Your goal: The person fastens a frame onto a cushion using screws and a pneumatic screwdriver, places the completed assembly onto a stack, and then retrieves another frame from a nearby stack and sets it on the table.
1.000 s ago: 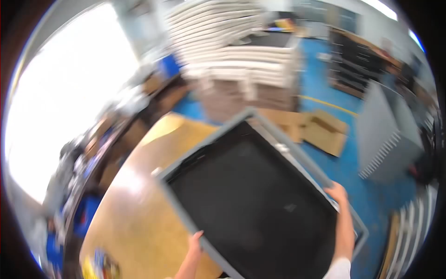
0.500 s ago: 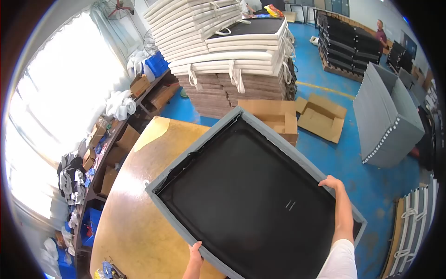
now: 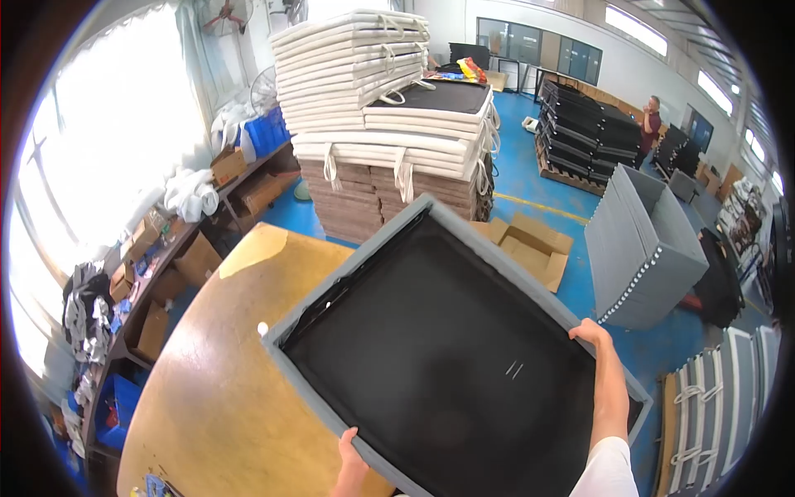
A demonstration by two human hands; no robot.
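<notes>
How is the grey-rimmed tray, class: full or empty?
Empty where visible: the grey-rimmed tray has a black base showing only small pale marks; its near corner is out of view.

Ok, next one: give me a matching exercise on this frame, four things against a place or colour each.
Column one:
1. Left hand
2. Right hand
3. Tabletop
4. White stack

Column two:
A. Yellow-brown
B. Right edge of the grey-rimmed black panel
C. Atop the brown stack
D. That panel's left edge

Pairs: 1-D, 2-B, 3-A, 4-C
</notes>
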